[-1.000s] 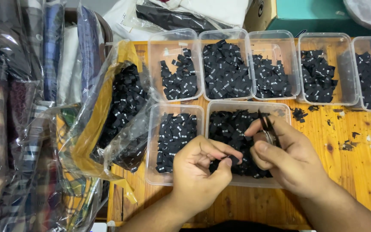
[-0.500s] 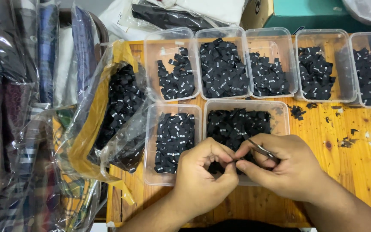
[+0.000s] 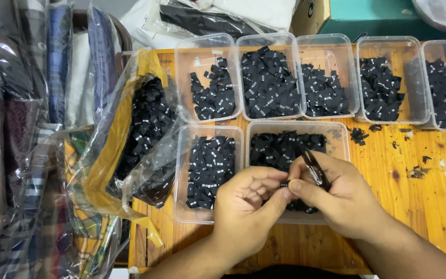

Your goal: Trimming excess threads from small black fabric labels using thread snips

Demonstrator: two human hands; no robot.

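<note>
Wooden worktop, orange-stained, littered with black scraps on its right side. Seven clear plastic tubs of small black fabric labels sit on it: five in a back row, two in front. Both hands meet over the front right tub. Left hand has fingers curled in, thumb and forefinger pinching a small black label at the point where the hands touch. Right hand is clenched around small dark snips, blades angled up and away from the wrist, thumb tip pressed against the same label. Front left tub is just beside the left hand, about half full. Left of the tubs, a crumpled clear bag with yellow trim spills more black labels. Further left, folded plaid and striped garments in plastic sleeves are stacked at the worktop's edge.
</note>
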